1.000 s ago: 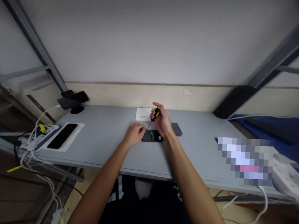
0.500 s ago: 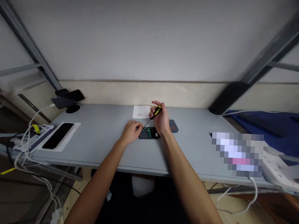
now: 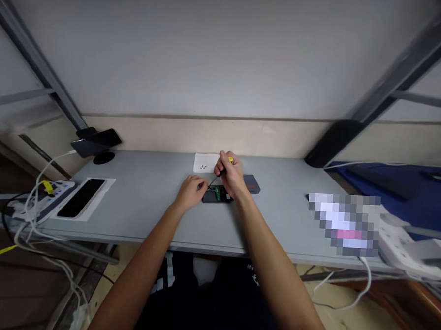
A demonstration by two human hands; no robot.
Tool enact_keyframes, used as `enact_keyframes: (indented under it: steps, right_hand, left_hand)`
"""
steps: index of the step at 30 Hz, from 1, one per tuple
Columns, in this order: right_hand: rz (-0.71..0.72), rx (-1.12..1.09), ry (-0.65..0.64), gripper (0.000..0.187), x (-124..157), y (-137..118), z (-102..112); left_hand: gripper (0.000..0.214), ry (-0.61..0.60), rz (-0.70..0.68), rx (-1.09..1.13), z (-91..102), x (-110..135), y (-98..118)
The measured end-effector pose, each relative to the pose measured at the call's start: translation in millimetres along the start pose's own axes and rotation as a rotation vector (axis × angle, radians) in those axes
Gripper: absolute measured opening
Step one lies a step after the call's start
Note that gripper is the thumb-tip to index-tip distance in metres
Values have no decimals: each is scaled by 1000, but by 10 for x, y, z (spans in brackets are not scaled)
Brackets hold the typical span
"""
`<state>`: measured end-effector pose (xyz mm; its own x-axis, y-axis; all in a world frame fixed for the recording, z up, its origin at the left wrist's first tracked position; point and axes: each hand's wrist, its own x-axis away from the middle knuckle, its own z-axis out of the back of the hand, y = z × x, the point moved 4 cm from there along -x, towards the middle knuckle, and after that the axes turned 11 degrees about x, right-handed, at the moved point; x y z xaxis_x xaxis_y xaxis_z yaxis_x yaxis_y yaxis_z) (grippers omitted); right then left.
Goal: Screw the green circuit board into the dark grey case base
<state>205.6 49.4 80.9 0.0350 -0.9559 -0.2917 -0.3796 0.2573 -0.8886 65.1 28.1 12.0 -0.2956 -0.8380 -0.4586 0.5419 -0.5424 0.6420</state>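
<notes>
A small dark device with an exposed green circuit board [image 3: 216, 194] lies on the grey table [image 3: 147, 215]. My right hand [image 3: 230, 176] is closed around a black-and-yellow screwdriver [image 3: 225, 164], whose thin shaft slants down to the board's left end. My left hand [image 3: 190, 191] rests on the table at the device's left edge, fingertips touching it. A grey cover piece [image 3: 251, 184] lies just right of my right hand.
A white paper sheet with several tiny screws [image 3: 205, 163] lies behind the device. At left are a black phone on white paper [image 3: 81, 198], a power strip with cables [image 3: 45, 197] and a phone on a stand [image 3: 95, 142]. A white power strip [image 3: 408, 244] sits at right.
My right hand has tilted the screwdriver and drawn its fingers over the handle. The view has shifted slightly, so everything sits a little further left and higher.
</notes>
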Motion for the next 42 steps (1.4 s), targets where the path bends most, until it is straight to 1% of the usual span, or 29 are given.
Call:
enact_keyframes:
  steps: [3,9,12,14,16,18,21,26,30,33,35,37,40,42]
  right_hand:
    - [28,-14,21,53,-19,8,16]
    - [-17,-73,-37,33,-25,18,41]
    - [9,-39,13,27,-26,19,66]
    - [25,-31,45,32,-33,24,80]
    - [12,-38,40,42,-42,36,82]
    - [17,-39,32,47,-49,38,81]
    - [62,-9,35,41,-53,14,82]
    - [45,-3,-23,35,-37,-15,67]
    - [22,3,-21,45,-35,12,75]
    - [71,34,30,49,-53,29,90]
    - [103,52,68,46,-62,21,102]
    - [88,49,63,42,-65,13,100]
    - [29,52,21,38,-57,14,89]
    - [1,89,37,39,-52,39,98]
  left_hand:
    - [23,1,6,0,0,3,-6]
    - [22,13,18,1,-5,17,-25]
    - [22,15,8,7,-6,14,-19]
    - [21,15,0,10,-3,9,-11]
    - [21,14,-3,13,1,5,-6]
    - [20,12,-3,14,3,4,-8]
    - [20,9,-3,18,3,6,-16]
    - [20,8,-2,21,-2,5,-27]
    - [20,8,1,25,0,-2,-21]
    - [20,6,4,28,1,0,-13]
    - [20,5,6,28,2,5,-10]
    - [19,7,7,28,4,10,-11]
    - [19,9,2,29,8,15,-12]
    - [19,6,-5,32,9,15,-9]
